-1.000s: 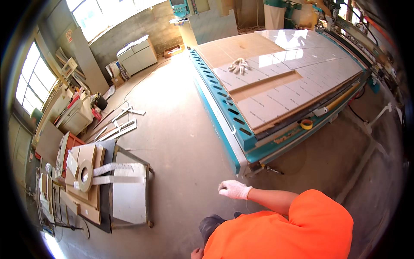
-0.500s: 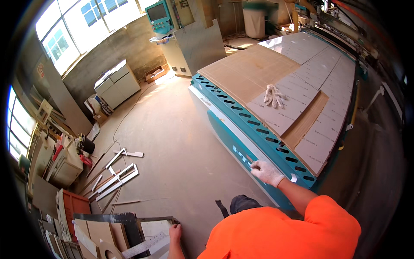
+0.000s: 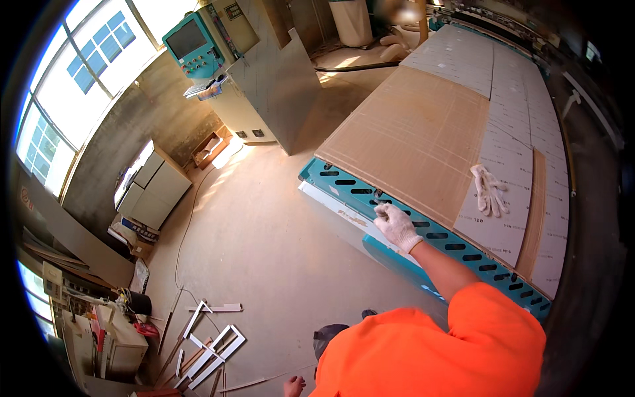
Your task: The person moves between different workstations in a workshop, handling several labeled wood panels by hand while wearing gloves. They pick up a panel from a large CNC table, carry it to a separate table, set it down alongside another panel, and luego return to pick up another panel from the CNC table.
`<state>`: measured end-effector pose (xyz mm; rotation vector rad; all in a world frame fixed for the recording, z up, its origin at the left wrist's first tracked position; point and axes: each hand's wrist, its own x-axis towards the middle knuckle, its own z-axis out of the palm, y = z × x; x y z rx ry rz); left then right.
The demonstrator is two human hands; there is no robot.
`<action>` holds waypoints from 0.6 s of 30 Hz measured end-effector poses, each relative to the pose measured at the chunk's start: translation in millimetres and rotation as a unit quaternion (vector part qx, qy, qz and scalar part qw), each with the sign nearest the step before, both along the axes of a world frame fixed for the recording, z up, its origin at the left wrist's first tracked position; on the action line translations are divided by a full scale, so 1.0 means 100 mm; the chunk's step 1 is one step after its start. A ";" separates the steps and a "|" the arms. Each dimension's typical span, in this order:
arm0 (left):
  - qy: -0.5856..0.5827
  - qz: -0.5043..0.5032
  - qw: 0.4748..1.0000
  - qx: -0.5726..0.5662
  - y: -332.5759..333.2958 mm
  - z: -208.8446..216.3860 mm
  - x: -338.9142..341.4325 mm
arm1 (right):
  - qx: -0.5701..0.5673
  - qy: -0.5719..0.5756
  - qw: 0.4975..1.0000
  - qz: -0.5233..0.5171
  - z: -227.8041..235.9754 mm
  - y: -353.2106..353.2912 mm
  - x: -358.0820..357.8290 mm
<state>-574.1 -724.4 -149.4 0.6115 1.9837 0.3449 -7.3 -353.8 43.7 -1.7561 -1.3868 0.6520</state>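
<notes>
Right hand (image 3: 397,227), in a white knit glove, was over the slotted teal rail (image 3: 454,247) on the near edge of the machine bed, left of that edge's middle. Half a second earlier it was lower, against the bed's side panel and nearer the right end; a second earlier it was over the floor off the bed's corner. Fingers were curled in, only slightly open. Couldn't tell whether they touched the rail or pinched something small; a greyish bit showed at the tips.

Left hand (image 3: 294,386), bare, was low over the floor (image 3: 245,231), fingers loosely bent; couldn't tell if it had hold of anything. Half a second before, it was beside a cart's edge.

Loose white glove (image 3: 489,190) hadn't moved: flat on the white sheet (image 3: 473,235), close to the bed's near edge, fingers toward that edge. It was between the brown board (image 3: 410,119) at the near left corner and the brown strip (image 3: 532,212) toward the right edge, well apart from the right hand.

View had swung: bed's left corner now closer, teal control console (image 3: 195,49) larger at top left. White frame pieces (image 3: 218,357) lay on the floor as before, lower in view.
</notes>
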 end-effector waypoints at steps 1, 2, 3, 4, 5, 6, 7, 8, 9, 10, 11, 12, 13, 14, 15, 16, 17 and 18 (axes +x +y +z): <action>-0.007 0.018 0.999 -0.030 0.15 -0.11 -0.08 | -0.023 -0.042 0.999 0.025 -0.05 0.33 0.00; -0.011 0.036 0.997 -0.067 0.31 -0.18 -0.17 | -0.020 -0.076 0.997 0.008 -0.05 0.65 -0.05; -0.010 0.049 0.995 -0.090 0.53 -0.23 -0.30 | -0.019 -0.108 0.994 -0.008 -0.07 0.97 -0.11; -0.008 0.051 0.993 -0.104 0.82 -0.29 -0.45 | -0.018 -0.140 0.990 -0.025 -0.07 1.26 -0.14; -0.009 0.048 0.992 -0.115 1.18 -0.38 -0.60 | -0.016 -0.160 0.985 -0.064 -0.07 1.55 -0.10; -0.006 0.046 0.992 -0.118 1.56 -0.44 -0.80 | -0.015 -0.176 0.979 -0.102 -0.11 1.81 -0.05; -0.003 0.038 0.992 -0.117 2.00 -0.53 -0.99 | -0.014 -0.193 0.971 -0.141 -0.16 2.05 0.04; 0.006 0.030 0.993 -0.112 2.49 -0.54 -1.24 | -0.018 -0.199 0.963 -0.181 -0.28 2.25 0.03; 0.011 0.024 0.995 -0.095 3.06 -0.58 -1.45 | -0.012 -0.209 0.956 -0.206 -0.33 2.44 0.05; 0.016 0.009 0.998 -0.057 3.80 -0.57 -1.73 | -0.006 -0.219 0.947 -0.233 -0.39 2.58 0.06; 0.014 0.016 0.999 -0.023 4.45 -0.59 -2.00 | 0.002 -0.227 0.940 -0.254 -0.41 2.74 0.04; 0.011 0.024 0.999 0.020 5.16 -0.55 -2.23 | 0.026 -0.263 0.930 -0.257 -0.40 2.90 -0.05; 0.019 -0.082 0.996 0.010 5.99 -0.21 -1.48 | 0.003 -0.337 0.899 -0.280 -0.55 2.62 0.11; 0.023 -0.146 0.988 0.046 6.71 0.13 -1.23 | 0.000 -0.371 0.884 -0.285 -0.59 2.58 0.02; 0.047 -0.223 0.970 0.079 7.40 0.38 -1.07 | -0.002 -0.353 0.889 -0.291 -0.58 2.63 -0.05; 0.032 -0.269 0.956 0.109 8.12 0.59 -0.89 | -0.016 -0.336 0.895 -0.294 -0.51 2.68 -0.11; 0.017 -0.310 0.940 0.145 8.72 0.87 -0.48 | -0.031 -0.335 0.895 -0.294 -0.46 2.67 -0.15; 0.021 -0.349 0.919 0.183 9.31 0.97 -0.22 | -0.037 -0.332 0.896 -0.294 -0.39 2.70 -0.18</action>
